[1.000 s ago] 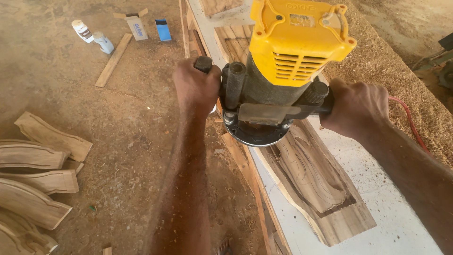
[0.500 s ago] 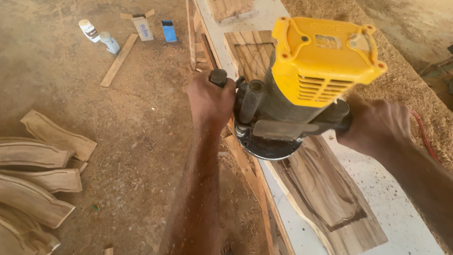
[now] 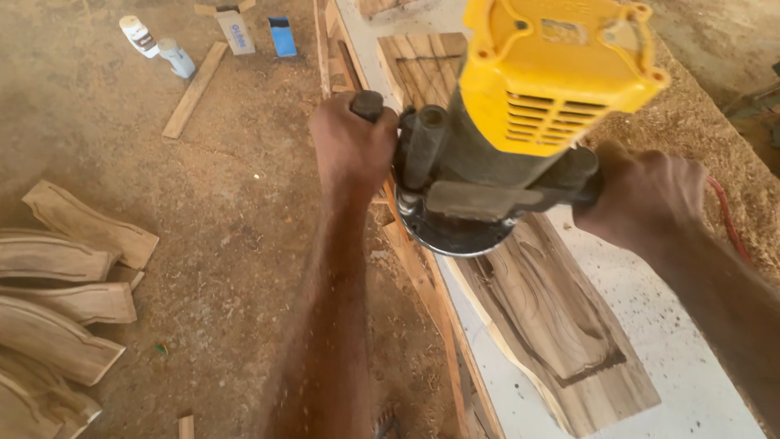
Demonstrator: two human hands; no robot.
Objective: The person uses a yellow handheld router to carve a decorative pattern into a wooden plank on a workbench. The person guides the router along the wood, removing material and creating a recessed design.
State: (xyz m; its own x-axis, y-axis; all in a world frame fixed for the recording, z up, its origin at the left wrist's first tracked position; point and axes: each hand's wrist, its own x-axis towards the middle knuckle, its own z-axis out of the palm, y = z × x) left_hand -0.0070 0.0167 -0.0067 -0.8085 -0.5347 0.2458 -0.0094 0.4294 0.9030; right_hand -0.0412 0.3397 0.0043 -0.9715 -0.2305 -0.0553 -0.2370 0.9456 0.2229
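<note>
Left hand and right hand, fingers closed, grip the yellow router handles over a carved wooden board on the white surface.

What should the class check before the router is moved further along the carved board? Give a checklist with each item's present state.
1. Left hand closed on the router side handle: ok.
2. Right hand closed on the opposite handle: ok.
3. Router base flat on the carved board: cannot tell, the base hides the contact.
4. Red cord away from the cut: ok, it trails behind the right hand.
5. Board fixed to the white bench: cannot tell, no clamp shows.
</note>
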